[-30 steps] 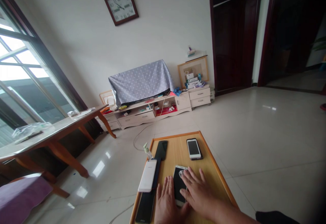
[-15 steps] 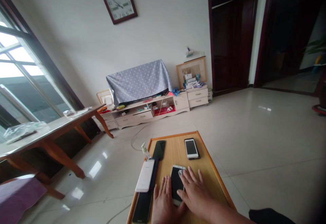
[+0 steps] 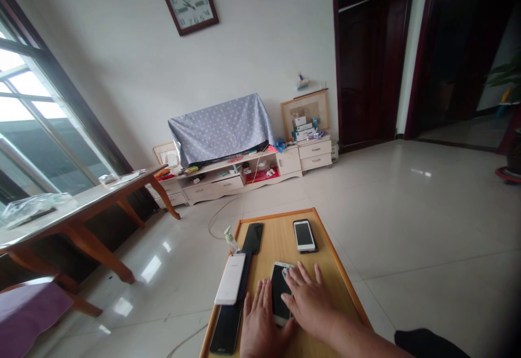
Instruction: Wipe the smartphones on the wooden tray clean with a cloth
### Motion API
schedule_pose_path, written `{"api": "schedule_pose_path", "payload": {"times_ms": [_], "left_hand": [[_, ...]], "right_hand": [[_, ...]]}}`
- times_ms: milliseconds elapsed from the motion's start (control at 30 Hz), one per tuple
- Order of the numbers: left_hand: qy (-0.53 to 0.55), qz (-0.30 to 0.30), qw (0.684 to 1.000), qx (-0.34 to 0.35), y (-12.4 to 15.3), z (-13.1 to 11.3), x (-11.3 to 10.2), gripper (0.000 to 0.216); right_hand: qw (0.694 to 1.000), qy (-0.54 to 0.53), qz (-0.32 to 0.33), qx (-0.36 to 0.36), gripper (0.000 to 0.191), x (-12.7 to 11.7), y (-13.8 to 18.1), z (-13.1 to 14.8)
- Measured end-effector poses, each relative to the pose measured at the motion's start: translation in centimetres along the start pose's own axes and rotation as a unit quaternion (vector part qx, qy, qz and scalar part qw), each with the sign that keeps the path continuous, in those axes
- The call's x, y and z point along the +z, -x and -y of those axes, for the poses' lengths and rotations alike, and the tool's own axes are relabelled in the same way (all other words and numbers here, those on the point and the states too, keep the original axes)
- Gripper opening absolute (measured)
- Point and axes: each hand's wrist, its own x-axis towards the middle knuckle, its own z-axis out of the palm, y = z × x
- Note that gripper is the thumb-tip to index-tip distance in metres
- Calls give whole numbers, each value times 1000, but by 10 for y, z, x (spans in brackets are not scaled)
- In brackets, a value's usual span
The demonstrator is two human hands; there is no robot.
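1. At the near left edge of my small wooden table (image 3: 280, 238) lies a black phone (image 3: 225, 328).
2. A pale phone (image 3: 230, 280) rests back-up just beyond it, partly over a dark blue flat item (image 3: 246, 272).
3. A pump bottle (image 3: 229, 237) stands by the far left edge, and a dark phone (image 3: 255, 237) lies just to its right.
4. My left hand (image 3: 259, 320) lies palm down, open, fingers straight and pointing far, set close alongside one another; the thumb reaches right, by the near end of the white phone.
5. That white phone (image 3: 277, 288) lies screen up between my hands, a small whitish wad (image 3: 285, 272) at its far right corner.
6. At the far right of the table lies a smaller white phone (image 3: 303, 235) in a dark case.
7. My right hand (image 3: 311, 295) stretches in from the near right, palm down, fingers spread apart, forefinger at the wad, thumb over the screen.
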Motion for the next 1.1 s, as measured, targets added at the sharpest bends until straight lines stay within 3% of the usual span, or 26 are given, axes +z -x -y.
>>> {"api": "schedule_pose_path", "payload": {"times_ms": [100, 267, 333, 567, 800, 1033, 1100], "left_hand": [[2, -4, 1000, 2, 0, 2, 1, 87], [-15, 19, 999, 25, -3, 21, 16, 83], [-13, 17, 1000, 21, -2, 20, 15, 83], [20, -1, 1000, -5, 1, -3, -7, 92], [11, 28, 999, 9, 0, 9, 3, 79], [31, -14, 999, -1, 2, 3, -2, 105], [35, -19, 999, 2, 2, 4, 0, 106]], "right_hand": [[1000, 1, 4, -6, 69, 2, 0, 3], [987, -68, 85, -115, 60, 12, 21, 21], [985, -73, 84, -128, 55, 11, 19, 21], [1000, -5, 2, -23, 55, 6, -15, 3], [986, -66, 53, -141, 51, 16, 3, 22], [1000, 13, -3, -7, 54, 8, -32, 7], [1000, 17, -9, -7, 56, 11, -32, 7]]}}
